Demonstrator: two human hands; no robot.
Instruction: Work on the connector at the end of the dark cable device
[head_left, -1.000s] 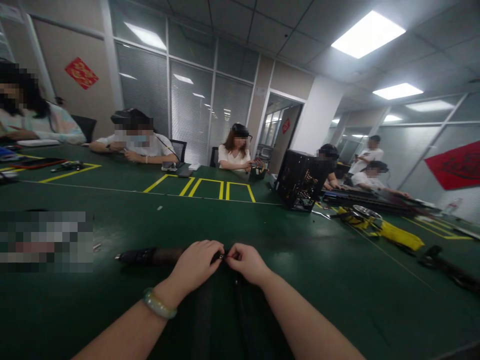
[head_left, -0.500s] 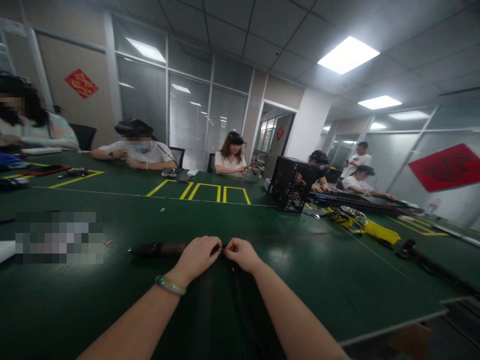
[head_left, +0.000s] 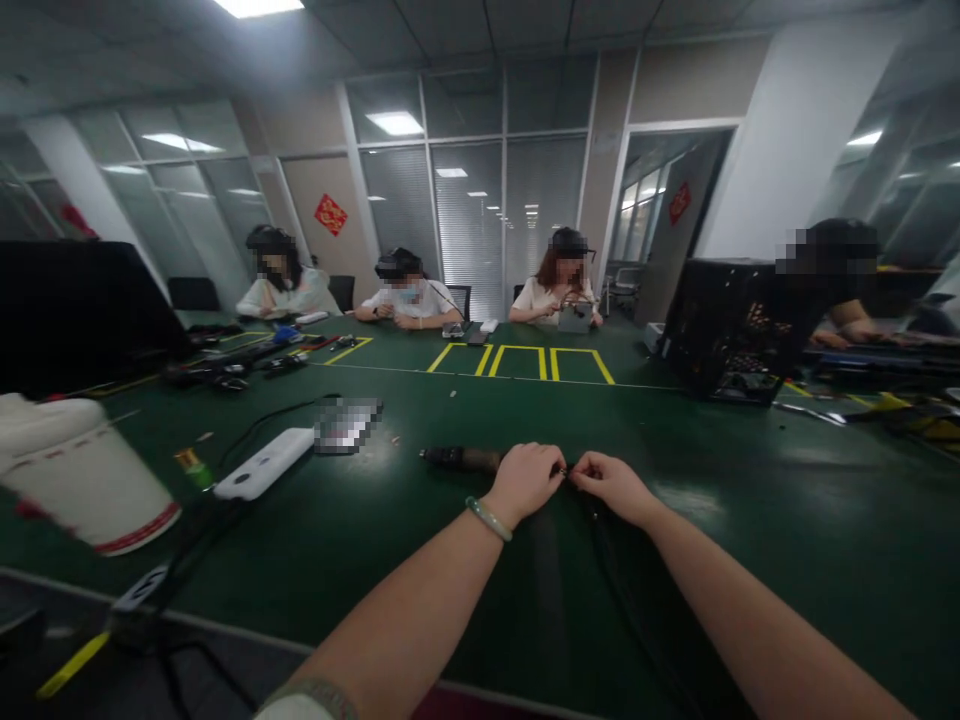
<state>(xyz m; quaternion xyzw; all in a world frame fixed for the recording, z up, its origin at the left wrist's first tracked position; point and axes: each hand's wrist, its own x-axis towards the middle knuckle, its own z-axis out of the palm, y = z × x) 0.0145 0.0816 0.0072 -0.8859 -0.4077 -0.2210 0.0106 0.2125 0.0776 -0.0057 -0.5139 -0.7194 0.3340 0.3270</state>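
My left hand [head_left: 527, 479], with a pale green bangle at the wrist, and my right hand [head_left: 609, 483] meet fingertip to fingertip over the green table [head_left: 787, 520]. Both are closed in a pinch on a tiny metallic piece [head_left: 564, 470] between them, too small to name. A dark cylindrical tool [head_left: 461, 459] lies on the table just left of my left hand, partly hidden behind it. A dark flat strip or cable [head_left: 600, 540] runs from the hands back toward me between my forearms.
A white device [head_left: 262, 464] with a cable and a white container [head_left: 79, 475] sit at the left. A black open computer case [head_left: 731, 335] stands at the right. Several people sit along the far side behind yellow tape rectangles [head_left: 525, 362]. The table's near edge [head_left: 225, 625] shows at lower left.
The view has swung left and down, bringing the white container, white device and table edge into sight. My hands keep the same pinch at the same spot.
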